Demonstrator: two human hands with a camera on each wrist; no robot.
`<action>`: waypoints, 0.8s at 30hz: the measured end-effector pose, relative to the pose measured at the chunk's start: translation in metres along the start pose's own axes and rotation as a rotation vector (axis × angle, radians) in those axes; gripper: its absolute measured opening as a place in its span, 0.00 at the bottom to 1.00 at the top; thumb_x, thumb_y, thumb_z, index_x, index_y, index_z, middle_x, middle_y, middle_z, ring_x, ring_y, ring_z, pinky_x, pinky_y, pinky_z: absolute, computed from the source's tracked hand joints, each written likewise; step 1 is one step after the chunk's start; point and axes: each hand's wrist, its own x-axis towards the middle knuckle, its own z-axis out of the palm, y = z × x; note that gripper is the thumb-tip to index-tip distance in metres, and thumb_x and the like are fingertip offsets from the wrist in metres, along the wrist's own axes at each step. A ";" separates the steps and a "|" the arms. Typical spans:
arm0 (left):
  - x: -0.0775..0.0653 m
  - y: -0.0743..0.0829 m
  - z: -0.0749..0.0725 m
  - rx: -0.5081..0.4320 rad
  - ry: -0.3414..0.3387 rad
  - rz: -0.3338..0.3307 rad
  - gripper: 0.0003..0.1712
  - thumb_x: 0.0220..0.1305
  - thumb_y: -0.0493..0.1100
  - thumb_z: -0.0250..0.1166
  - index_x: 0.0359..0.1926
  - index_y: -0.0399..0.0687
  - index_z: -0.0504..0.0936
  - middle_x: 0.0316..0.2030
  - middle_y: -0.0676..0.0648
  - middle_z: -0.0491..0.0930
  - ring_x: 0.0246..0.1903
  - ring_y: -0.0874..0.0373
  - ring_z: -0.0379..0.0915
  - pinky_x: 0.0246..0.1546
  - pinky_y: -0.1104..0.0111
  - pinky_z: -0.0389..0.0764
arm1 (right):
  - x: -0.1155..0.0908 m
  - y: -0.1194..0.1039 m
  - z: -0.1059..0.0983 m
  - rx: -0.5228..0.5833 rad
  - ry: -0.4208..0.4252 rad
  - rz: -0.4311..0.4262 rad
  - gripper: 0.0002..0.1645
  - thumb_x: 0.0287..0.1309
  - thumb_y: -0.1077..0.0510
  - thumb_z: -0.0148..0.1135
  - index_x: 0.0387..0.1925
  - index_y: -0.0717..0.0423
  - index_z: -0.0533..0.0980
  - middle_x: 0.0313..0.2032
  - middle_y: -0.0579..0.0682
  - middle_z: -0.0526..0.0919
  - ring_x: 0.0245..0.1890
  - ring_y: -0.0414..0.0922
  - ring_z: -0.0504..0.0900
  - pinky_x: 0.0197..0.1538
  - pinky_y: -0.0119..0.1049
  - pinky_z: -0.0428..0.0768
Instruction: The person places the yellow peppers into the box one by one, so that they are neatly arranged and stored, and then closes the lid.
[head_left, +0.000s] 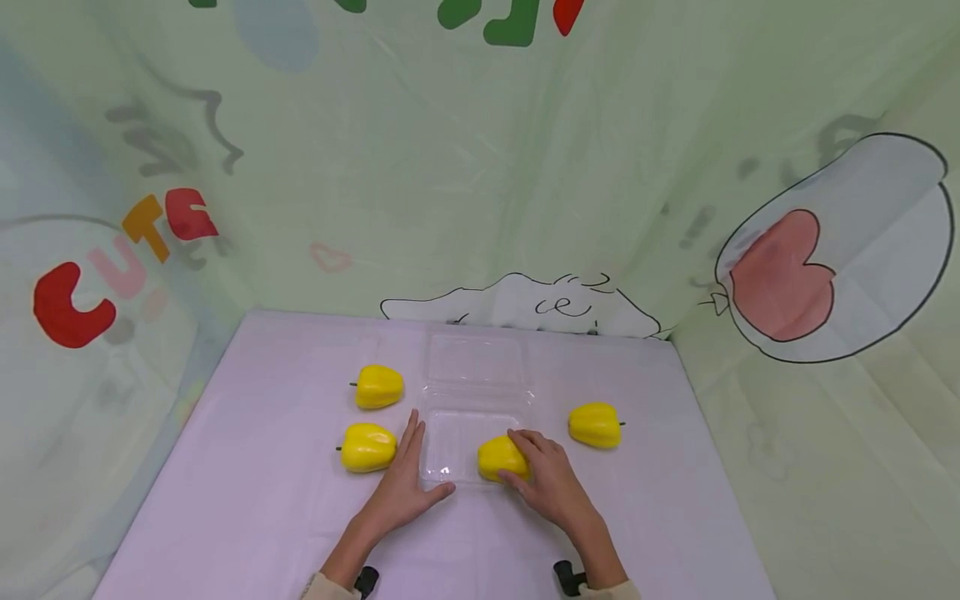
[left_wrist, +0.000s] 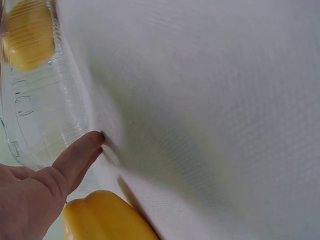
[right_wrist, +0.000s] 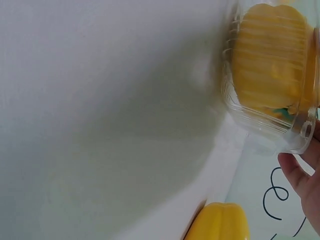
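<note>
A clear plastic clamshell container (head_left: 450, 437) lies unfolded on the table, its lid (head_left: 476, 358) flat at the far side. In its near half, towards the right, sits a yellow bell pepper (head_left: 498, 458), which my right hand (head_left: 553, 482) grips between thumb and fingers. The right wrist view shows this pepper (right_wrist: 270, 55) through the ribbed clear wall. My left hand (head_left: 405, 487) stands along the container's left edge with straight fingers, the thumb spread towards its front. Close to the left fingers lies a second yellow bell pepper (head_left: 367, 447), stem pointing left.
Another yellow bell pepper (head_left: 378, 387) lies farther back on the left, and one more (head_left: 596, 425) is right of the container, its stem to the right. A pale cloth covers the table (head_left: 285, 375); printed fabric walls (head_left: 450, 167) enclose its back and sides.
</note>
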 end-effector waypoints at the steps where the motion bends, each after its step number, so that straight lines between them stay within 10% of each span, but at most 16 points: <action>1: 0.000 0.000 0.000 0.000 0.000 -0.001 0.67 0.61 0.55 0.78 0.86 0.44 0.44 0.88 0.51 0.29 0.87 0.43 0.39 0.82 0.42 0.60 | 0.000 0.000 0.001 -0.004 0.004 -0.006 0.41 0.62 0.44 0.76 0.73 0.50 0.74 0.70 0.54 0.78 0.68 0.60 0.77 0.74 0.61 0.76; 24: 0.000 -0.002 0.001 -0.016 0.004 0.007 0.67 0.60 0.55 0.78 0.86 0.44 0.44 0.88 0.52 0.29 0.87 0.45 0.37 0.83 0.43 0.57 | 0.001 0.003 0.007 0.006 0.026 -0.018 0.43 0.62 0.46 0.76 0.73 0.57 0.72 0.71 0.56 0.78 0.70 0.56 0.77 0.79 0.62 0.69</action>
